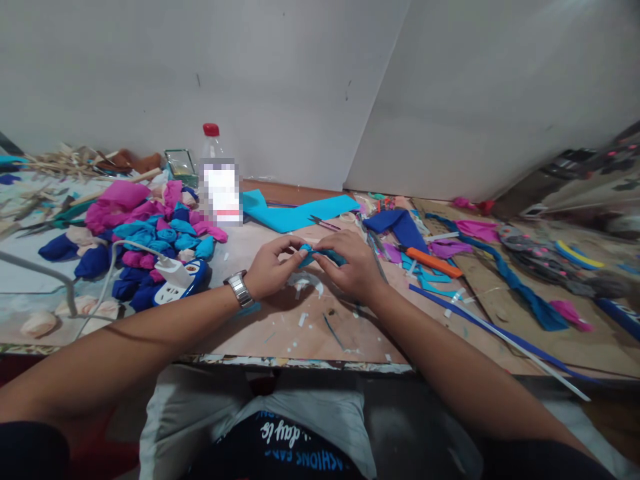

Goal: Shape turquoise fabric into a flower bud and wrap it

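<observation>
Over the wooden table (280, 327), both of my hands pinch a small rolled piece of teal fabric (320, 255). My left hand (273, 267), with a metal watch (239, 289) on its wrist, grips the roll's left end with closed fingers. My right hand (350, 263) wraps round the right end, fingers curled over it. The roll sits just above the tabletop, and most of it is hidden inside my fingers.
A heap of pink, blue and teal fabric rolls (150, 233) lies at left beside a white power strip (177, 280). A red-capped bottle (217, 177) stands behind, with a teal fabric sheet (295, 212) and small snips (323, 223) nearby. An orange cutter (433, 261) and fabric strips lie right.
</observation>
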### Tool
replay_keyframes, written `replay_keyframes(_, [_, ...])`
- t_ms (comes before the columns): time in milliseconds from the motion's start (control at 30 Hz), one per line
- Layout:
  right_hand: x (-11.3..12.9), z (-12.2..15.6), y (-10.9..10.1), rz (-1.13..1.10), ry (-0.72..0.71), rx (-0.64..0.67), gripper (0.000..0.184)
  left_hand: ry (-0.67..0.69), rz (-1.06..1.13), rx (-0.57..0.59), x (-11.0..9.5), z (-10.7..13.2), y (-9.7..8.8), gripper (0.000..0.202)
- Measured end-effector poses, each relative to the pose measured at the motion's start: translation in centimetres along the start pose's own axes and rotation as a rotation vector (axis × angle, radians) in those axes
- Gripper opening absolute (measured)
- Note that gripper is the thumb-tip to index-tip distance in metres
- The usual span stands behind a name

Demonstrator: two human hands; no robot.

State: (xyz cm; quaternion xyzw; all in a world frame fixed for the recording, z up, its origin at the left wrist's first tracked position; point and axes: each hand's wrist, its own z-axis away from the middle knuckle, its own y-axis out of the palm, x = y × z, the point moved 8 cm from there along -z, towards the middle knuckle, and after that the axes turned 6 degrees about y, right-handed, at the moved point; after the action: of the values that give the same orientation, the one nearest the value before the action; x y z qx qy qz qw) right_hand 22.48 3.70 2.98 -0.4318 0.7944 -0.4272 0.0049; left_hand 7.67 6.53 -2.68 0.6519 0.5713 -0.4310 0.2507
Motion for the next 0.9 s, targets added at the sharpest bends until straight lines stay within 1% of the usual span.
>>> replay_keyframes(267, [0.0, 0.1, 0.1, 0.010, -0.018, -0.011, 0.008, -0.028, -0.007, 0.026, -0.2, 0.2, 0.2, 0.034])
replay_keyframes(367, [0.0, 0.1, 0.1, 0.007, -0.027, -0.021, 0.007, 0.007, -0.042, 0.039, -0.6, 0.1, 0.2, 0.033])
replay_keyframes(600, [-0.1, 0.2, 0.3, 0.003, -0.021, -0.010, 0.007, 0.152, -0.138, 0.072, -1.8, 0.1, 0.4, 0.029])
replay_keyframes(767, [-0.1, 0.1, 0.5, 0.017, -0.029, 0.012, 0.009, 0.146, -0.154, 0.053, -1.5, 0.0, 0.2, 0.029])
replay_keyframes(900, [-0.2, 0.1, 0.6, 0.036, -0.025, 0.031, 0.009, 0.146, -0.174, 0.070, -1.4, 0.0, 0.3, 0.031])
